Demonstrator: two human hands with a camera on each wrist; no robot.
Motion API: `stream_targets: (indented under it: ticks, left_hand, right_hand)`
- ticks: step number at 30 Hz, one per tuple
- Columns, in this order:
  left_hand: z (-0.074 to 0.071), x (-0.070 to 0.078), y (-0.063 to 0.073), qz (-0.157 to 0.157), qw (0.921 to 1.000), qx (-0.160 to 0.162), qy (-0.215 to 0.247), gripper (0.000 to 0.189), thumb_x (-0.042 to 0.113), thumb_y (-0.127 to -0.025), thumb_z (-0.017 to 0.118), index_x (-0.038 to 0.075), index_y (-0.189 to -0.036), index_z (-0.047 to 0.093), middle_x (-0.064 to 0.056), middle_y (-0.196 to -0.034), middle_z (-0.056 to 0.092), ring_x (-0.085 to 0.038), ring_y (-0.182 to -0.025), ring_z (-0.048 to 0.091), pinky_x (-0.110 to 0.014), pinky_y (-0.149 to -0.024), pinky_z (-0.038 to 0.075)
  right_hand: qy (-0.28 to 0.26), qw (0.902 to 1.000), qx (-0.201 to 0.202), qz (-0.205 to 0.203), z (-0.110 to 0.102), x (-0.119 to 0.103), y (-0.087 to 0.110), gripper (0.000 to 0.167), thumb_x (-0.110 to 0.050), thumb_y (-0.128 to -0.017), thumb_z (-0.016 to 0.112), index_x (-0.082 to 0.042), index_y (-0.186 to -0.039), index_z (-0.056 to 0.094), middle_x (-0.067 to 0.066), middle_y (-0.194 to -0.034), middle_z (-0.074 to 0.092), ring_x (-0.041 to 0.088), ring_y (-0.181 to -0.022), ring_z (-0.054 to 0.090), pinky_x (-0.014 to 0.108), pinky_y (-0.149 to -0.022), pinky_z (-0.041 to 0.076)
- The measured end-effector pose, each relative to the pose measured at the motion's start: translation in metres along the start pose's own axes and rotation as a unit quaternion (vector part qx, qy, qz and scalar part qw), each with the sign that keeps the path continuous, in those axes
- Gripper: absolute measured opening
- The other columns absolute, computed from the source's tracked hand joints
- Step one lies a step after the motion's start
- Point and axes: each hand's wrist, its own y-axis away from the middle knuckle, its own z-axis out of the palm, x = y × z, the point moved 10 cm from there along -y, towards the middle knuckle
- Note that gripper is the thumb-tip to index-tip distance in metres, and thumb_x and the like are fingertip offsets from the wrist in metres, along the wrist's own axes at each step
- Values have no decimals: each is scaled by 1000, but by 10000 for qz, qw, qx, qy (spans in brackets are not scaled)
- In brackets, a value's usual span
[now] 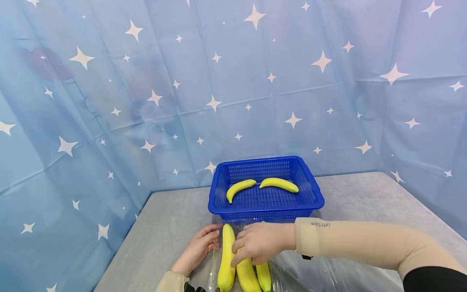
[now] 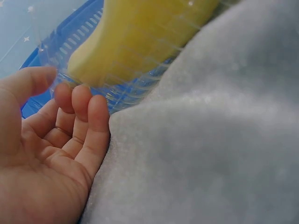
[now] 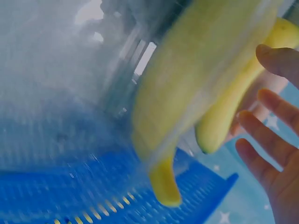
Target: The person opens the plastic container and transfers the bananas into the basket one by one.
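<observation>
Three yellow bananas lie side by side in front of the basket: a left one (image 1: 227, 259), a middle one (image 1: 247, 273) and a right one (image 1: 263, 276). Clear plastic (image 1: 279, 275) spreads around them and covers at least one banana (image 3: 201, 79) in the right wrist view. Beside the left banana's upper end is my left hand (image 1: 200, 245), fingers bent and fingertips by the plastic's edge, with a gap between thumb and fingers (image 2: 88, 112). My right hand (image 1: 260, 241) hovers over the bananas, fingers spread; in its wrist view the fingers (image 3: 266, 133) stand apart from them.
A blue plastic basket (image 1: 215, 207) stands behind the bananas, with two more bananas inside, one at left (image 1: 238, 188) and one at right (image 1: 280, 184). The grey tabletop (image 1: 168, 211) reaches back to a blue curtain (image 1: 233, 73) with white stars.
</observation>
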Motion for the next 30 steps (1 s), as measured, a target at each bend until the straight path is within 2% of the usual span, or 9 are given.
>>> stream_targets:
  ticks: [4, 10, 18, 26, 30]
  left_hand:
    - [0, 0, -1, 4, 10000, -7, -13, 41, 17, -99, 55, -5, -133, 50, 1, -82, 56, -10, -71, 53, -27, -70, 51]
    - [0, 0, 0, 18, 10000, -2, -39, 41, 17, -99, 54, -6, -133, 49, 1, -83, 55, -10, -72, 52, -27, -70, 51]
    - [-1, 1, -1, 9, 10000, -24, -44, 42, 18, -99, 55, -6, -133, 49, 1, -82, 55, -10, -71, 52, -27, -70, 51]
    - [-1, -1, -1, -30, 10000, -22, -48, 43, 18, -99, 56, -6, -134, 49, 0, -86, 57, -10, -73, 53, -26, -71, 51]
    - [-1, 0, -1, -12, 10000, -63, -70, 44, 19, -99, 56, -6, -134, 48, -1, -89, 58, -10, -74, 53, -26, -71, 51]
  right_hand:
    - [-48, 9999, -48, -81, 9, -2, 0, 48, -13, -89, 67, -31, -132, 60, -11, -125, 60, 4, -107, 55, 15, -89, 41]
    - [-11, 9999, 91, -142, 13, -1, -1, 45, -12, -89, 67, -30, -130, 62, -12, -122, 61, 3, -106, 56, 14, -88, 41]
    - [38, 10000, -15, -25, 20, 5, -5, 44, -14, -88, 70, -31, -128, 64, -14, -122, 61, 2, -105, 56, 14, -80, 38]
    - [-17, 9999, 16, -167, 26, 5, -9, 42, -10, -87, 69, -29, -124, 67, -15, -120, 63, 2, -103, 57, 13, -75, 35]
    - [57, 9997, 62, -212, 25, 4, -10, 40, -11, -87, 69, -29, -123, 68, -15, -119, 63, 3, -104, 57, 14, -77, 34]
